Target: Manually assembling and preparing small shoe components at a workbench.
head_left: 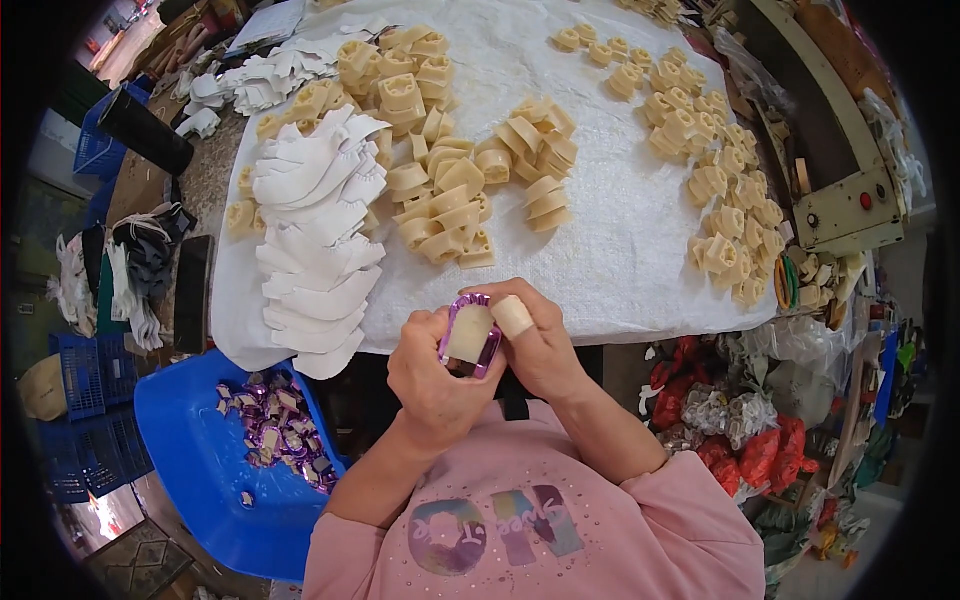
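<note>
My left hand [432, 375] is wrapped round a shiny purple piece with a pale, rounded face [468, 333], which looks like a covered shoe heel. It is held just off the table's front edge, in front of my chest. My right hand [540, 345] grips the same piece from the other side. A beige wrap [512, 316] covers the right thumb. Beyond my hands, curved cream plastic pieces [455, 195] lie heaped on the white cloth [620, 260]. To their left, white curved cut sheets [320, 250] are fanned out in an overlapping row.
At the lower left, a blue tub [180, 460] holds many purple pieces [280, 430]. More cream pieces [720, 200] spread along the right side, beside a cream-coloured machine with a red button [866, 201]. A dark cylinder [145, 130] and a phone-like dark slab [193, 295] are at left. Red bags [765, 460] lie at lower right.
</note>
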Tool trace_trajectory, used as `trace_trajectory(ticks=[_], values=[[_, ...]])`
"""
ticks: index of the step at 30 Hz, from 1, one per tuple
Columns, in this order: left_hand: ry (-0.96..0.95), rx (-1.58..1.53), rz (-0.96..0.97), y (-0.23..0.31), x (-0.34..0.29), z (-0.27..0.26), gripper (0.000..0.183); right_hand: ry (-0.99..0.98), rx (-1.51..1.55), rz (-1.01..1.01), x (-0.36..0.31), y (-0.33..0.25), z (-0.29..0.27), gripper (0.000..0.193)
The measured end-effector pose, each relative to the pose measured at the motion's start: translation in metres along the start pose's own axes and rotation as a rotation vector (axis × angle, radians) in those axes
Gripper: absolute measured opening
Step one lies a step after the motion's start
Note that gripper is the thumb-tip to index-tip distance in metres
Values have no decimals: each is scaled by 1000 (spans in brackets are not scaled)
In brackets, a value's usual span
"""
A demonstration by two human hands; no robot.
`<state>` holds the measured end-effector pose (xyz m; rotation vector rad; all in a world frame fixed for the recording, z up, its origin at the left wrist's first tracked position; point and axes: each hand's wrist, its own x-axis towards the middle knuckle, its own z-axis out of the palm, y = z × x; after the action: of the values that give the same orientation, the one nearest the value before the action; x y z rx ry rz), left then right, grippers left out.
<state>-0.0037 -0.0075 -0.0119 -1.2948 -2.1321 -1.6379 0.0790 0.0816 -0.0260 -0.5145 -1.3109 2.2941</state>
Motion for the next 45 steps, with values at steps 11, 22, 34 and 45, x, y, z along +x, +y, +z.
trace_trajectory(ticks=[11, 22, 34, 45], values=[[-258, -944, -736, -15, 4, -24, 20, -201, -388, -234, 15, -8, -10, 37], [-279, -745, -543, -28, -6, -50, 23, -307, -1167, -570, 21, -23, 20, 24], [292, 343, -583, -101, -69, -160, 21, -353, -1454, -736, 65, 6, 51, 38], [170, 571, -395, -103, -65, -158, 40, -311, -1752, -986, 82, 19, 60, 29]])
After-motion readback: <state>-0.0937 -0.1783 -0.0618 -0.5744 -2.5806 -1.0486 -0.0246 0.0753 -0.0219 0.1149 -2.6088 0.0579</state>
